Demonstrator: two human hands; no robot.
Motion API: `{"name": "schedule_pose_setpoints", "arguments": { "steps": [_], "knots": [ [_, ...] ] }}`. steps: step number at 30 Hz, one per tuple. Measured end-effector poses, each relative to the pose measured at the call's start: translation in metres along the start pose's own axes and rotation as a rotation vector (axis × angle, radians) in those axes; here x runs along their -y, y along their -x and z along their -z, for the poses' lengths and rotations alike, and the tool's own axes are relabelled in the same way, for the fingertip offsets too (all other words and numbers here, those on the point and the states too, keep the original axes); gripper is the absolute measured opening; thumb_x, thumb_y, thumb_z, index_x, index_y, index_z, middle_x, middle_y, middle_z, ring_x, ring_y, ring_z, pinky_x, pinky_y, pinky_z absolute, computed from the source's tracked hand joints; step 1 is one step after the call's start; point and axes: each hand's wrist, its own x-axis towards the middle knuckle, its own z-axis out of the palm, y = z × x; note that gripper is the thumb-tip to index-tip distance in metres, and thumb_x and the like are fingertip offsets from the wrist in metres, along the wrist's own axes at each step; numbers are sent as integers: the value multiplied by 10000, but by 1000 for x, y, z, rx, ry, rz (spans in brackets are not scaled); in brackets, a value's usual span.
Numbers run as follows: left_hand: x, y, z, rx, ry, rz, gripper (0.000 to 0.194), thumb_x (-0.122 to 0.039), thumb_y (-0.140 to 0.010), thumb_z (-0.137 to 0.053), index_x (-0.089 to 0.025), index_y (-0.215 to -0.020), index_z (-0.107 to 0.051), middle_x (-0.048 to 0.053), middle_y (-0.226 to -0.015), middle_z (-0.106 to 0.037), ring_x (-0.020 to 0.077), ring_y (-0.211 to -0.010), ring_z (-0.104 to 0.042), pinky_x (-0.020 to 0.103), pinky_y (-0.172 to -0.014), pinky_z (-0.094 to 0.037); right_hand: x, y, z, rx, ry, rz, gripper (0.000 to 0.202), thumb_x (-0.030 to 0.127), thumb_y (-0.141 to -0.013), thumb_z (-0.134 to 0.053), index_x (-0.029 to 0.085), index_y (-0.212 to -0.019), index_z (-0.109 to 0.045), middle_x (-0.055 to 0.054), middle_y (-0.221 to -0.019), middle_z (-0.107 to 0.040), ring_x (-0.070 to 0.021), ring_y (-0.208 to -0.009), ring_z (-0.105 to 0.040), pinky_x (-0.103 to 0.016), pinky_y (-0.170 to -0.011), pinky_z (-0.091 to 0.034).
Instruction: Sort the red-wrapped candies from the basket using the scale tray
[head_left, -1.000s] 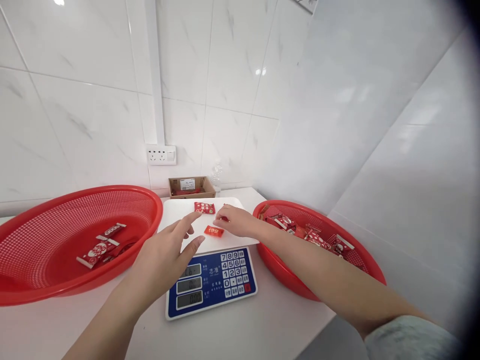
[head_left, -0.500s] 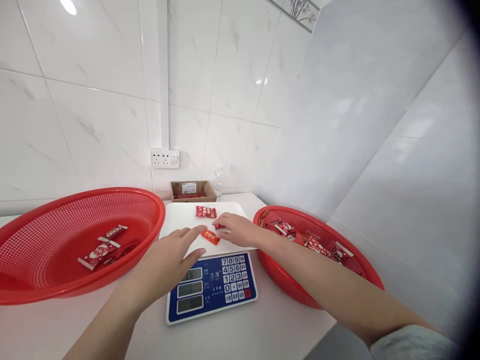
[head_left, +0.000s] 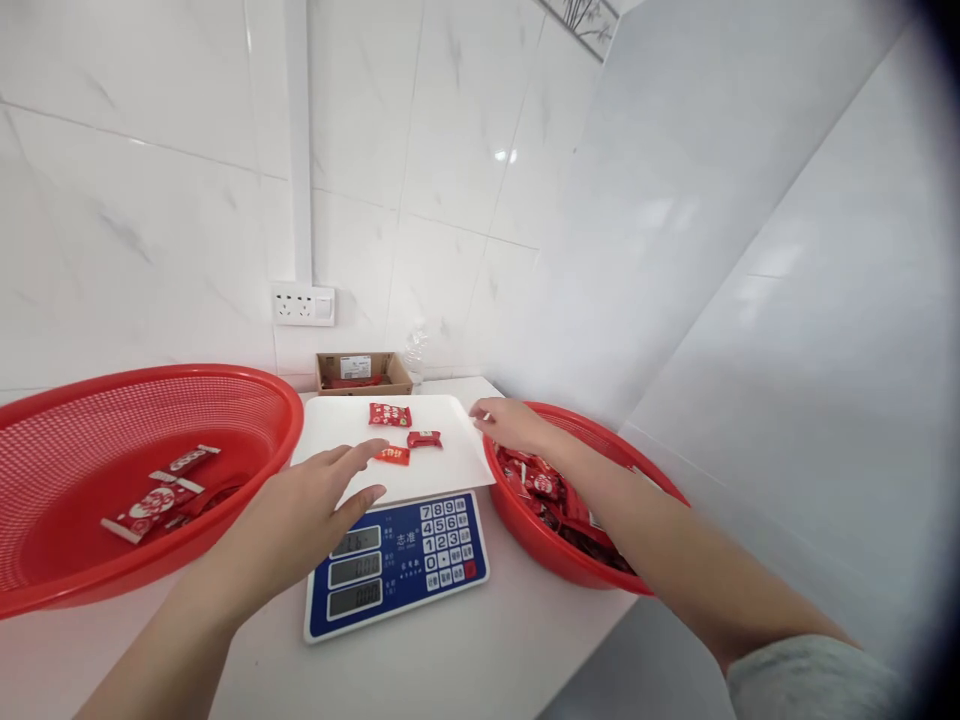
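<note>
On the white plate of the weighing scale (head_left: pixel 465 460) lie a red snack packet (head_left: pixel 389 414), a smaller dark-red packet (head_left: pixel 424 439) and an orange-red packet (head_left: pixel 393 455). My left hand (head_left: pixel 319 490) hovers over the plate's left side, thumb and forefinger apart, holding nothing. Its forefinger tip overlaps the orange-red packet's left end; whether they touch I cannot tell. My right hand (head_left: pixel 514 422) is above the plate's right edge and the near rim of the right red basket (head_left: pixel 525 535), fingers slightly bent and apparently empty. Many wrapped snacks (head_left: pixel 544 485) fill that basket, partly hidden by my forearm.
Another red basket (head_left: pixel 255 385) stands at the left with several wrapped snacks (head_left: pixel 150 510) inside. Behind the scale are a cardboard box (head_left: pixel 401 380) and a clear plastic bottle (head_left: pixel 415 355) against the tiled wall. The scale's blue keypad panel (head_left: pixel 409 565) faces me.
My right hand has let go of the small dark-red packet on the plate and moved right to the basket's rim. My left hand stays by the orange-red packet. The view has shifted slightly right.
</note>
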Motion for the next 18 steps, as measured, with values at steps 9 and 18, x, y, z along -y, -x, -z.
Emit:
{"name": "schedule_pose_setpoints", "arguments": {
  "steps": [9,18],
  "knots": [
    [6,-4,-15,-3,-27,-53,476,-476,-918,-299,-308,-1336,-454,68,-1179,-647,299,-905,-671,361,-644,-519,-62,45,-30,387,-32,-136,457,292,-725,-652,212,-1174,-609,-100,-1163,-643,-263,-969,-623,-319,-774,-477],
    [5,-7,-16,36,-16,-36,476,-473,-912,-297,-309,-1325,-465,55,-1148,-662,288,-897,-673,366,-660,-520,-92,46,-19,344,-110,-174,183,233,-649,-652,223,-831,-645,-3,-793,-636,-192,-694,-575,-274,-604,-416]
  ]
}}
